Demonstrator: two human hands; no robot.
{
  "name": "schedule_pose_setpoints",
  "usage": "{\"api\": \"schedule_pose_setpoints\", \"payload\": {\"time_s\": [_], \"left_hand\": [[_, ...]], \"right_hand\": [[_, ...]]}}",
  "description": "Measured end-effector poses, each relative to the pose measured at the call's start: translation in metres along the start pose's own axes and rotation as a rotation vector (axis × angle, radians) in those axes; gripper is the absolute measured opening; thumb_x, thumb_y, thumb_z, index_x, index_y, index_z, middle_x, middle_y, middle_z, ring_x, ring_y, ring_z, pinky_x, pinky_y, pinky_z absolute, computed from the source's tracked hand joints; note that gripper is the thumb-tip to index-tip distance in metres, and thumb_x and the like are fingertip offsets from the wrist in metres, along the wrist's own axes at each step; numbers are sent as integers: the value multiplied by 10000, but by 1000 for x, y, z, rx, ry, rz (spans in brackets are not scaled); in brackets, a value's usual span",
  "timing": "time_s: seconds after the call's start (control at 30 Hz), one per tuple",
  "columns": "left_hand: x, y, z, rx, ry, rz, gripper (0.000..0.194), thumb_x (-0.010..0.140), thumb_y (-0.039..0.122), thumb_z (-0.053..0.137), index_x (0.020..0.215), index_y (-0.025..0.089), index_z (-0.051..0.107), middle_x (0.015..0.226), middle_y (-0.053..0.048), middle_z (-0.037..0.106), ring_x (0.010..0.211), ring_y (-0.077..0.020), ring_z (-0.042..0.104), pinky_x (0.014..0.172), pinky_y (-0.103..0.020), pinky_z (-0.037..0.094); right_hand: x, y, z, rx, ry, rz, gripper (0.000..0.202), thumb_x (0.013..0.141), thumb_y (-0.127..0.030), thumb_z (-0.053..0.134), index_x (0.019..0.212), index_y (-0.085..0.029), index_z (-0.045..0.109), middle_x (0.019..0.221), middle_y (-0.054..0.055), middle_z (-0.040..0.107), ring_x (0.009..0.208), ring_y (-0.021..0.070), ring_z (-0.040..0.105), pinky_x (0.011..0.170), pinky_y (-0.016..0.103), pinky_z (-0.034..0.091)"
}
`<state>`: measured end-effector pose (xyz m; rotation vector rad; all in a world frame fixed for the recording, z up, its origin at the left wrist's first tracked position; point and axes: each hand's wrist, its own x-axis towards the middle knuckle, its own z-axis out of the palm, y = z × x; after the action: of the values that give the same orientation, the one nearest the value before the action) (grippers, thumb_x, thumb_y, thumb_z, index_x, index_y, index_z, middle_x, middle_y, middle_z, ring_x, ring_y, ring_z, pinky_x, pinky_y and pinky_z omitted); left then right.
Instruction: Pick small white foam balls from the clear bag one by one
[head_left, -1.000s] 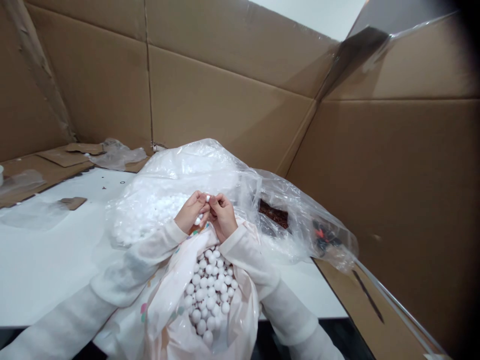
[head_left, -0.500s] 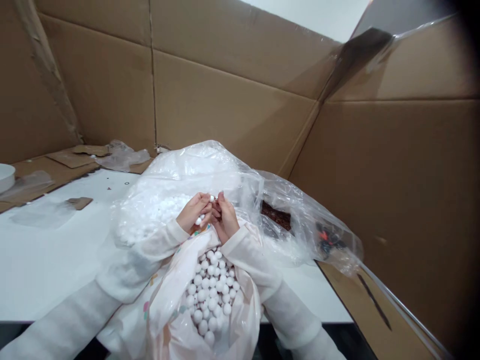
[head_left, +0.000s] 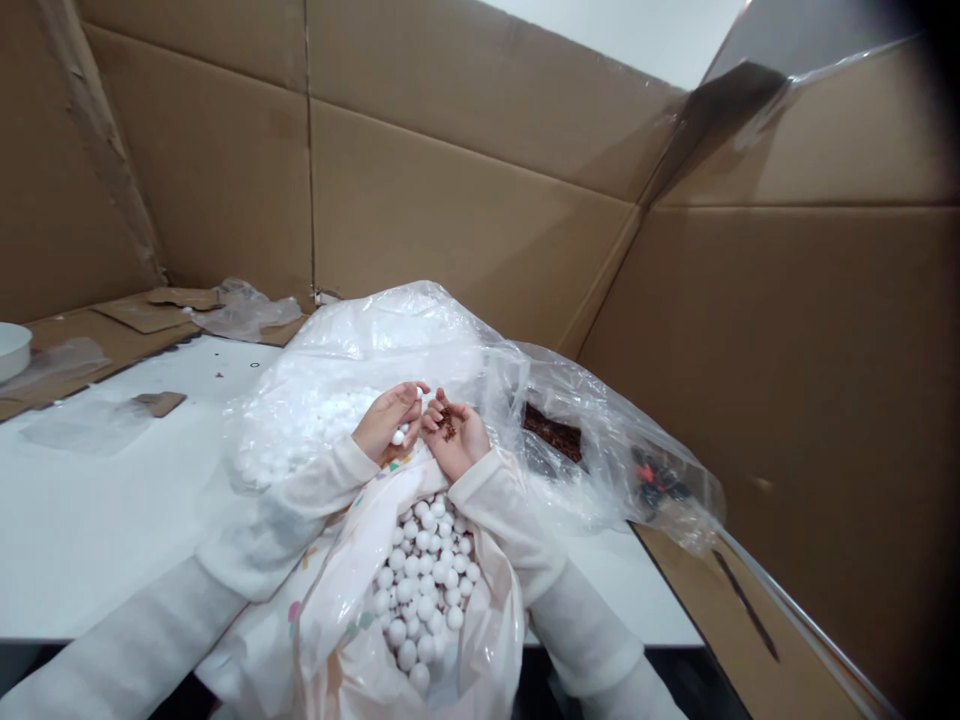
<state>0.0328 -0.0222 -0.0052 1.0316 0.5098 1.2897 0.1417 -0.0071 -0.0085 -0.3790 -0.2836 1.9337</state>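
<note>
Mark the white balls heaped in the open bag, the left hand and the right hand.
White balls (head_left: pixel 426 607): head view, on a ball near the heap's middle.
Left hand (head_left: pixel 387 421): head view, on the back of the hand.
Right hand (head_left: pixel 459 446): head view, on the palm.

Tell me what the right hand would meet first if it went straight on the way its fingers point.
The right hand would most likely meet the left hand, which holds white balls. Depth is unclear, so it might pass above or below.
</note>
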Motion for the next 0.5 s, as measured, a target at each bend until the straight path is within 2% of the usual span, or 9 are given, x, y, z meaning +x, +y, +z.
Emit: {"api": "schedule_pose_setpoints", "payload": {"time_s": [0.13,0.2,0.27,0.33,0.4,0.43,0.47,0.5], "left_hand": [[-5,10,2,72,-109,42,357,664,489,643,747,155,547,371,104,326,244,-29,305,265,-126,202],[-9,17,4,214,-225,50,342,675,484,631,727,147,601,375,70,402,252,-33,316,276,-143,201],[-12,21,5,386,-375,47,315,674,447,640,695,134,660,443,5,534,310,-69,419,317,-171,288],[-14,22,5,507,-535,46,272,670,396,655,688,129,703,593,-66,648,498,-151,577,476,-218,435],[-13,20,6,552,-641,43,234,656,355,676,716,133,722,729,-101,689,730,-223,628,688,-264,472],[-12,17,6,552,-654,35,226,648,344,686,722,133,724,742,-104,691,771,-231,626,732,-269,467],[-11,14,6,540,-635,15,228,645,345,689,714,130,723,696,-97,685,735,-216,628,710,-258,474],[-9,11,5,500,-575,-8,244,653,364,682,683,124,715,595,-78,657,628,-182,620,625,-232,483]], "right_hand": [[4,2,-2,-60,56,-12,230,690,-14,354,778,-140,525,561,-14,449,456,60,402,421,147,356],[5,2,-2,-100,92,-17,232,697,-5,375,790,-151,530,551,-29,446,449,57,398,412,140,350],[5,2,-2,-114,95,-7,198,734,-28,400,805,-159,530,551,-40,447,439,54,388,400,136,343],[6,3,-2,-112,79,10,149,773,-64,412,792,-166,520,553,-48,449,418,49,367,383,132,328],[6,3,-3,-115,77,15,125,802,-100,411,768,-170,509,540,-55,441,392,45,335,363,129,303],[7,4,-4,-119,76,11,125,816,-119,406,764,-169,508,536,-56,439,385,44,325,356,128,294],[7,4,-4,-124,70,2,132,832,-143,399,771,-166,514,535,-56,438,383,44,324,354,128,289],[7,5,-5,-131,61,-10,151,849,-174,387,786,-162,524,533,-54,437,384,45,326,351,130,287]]}}
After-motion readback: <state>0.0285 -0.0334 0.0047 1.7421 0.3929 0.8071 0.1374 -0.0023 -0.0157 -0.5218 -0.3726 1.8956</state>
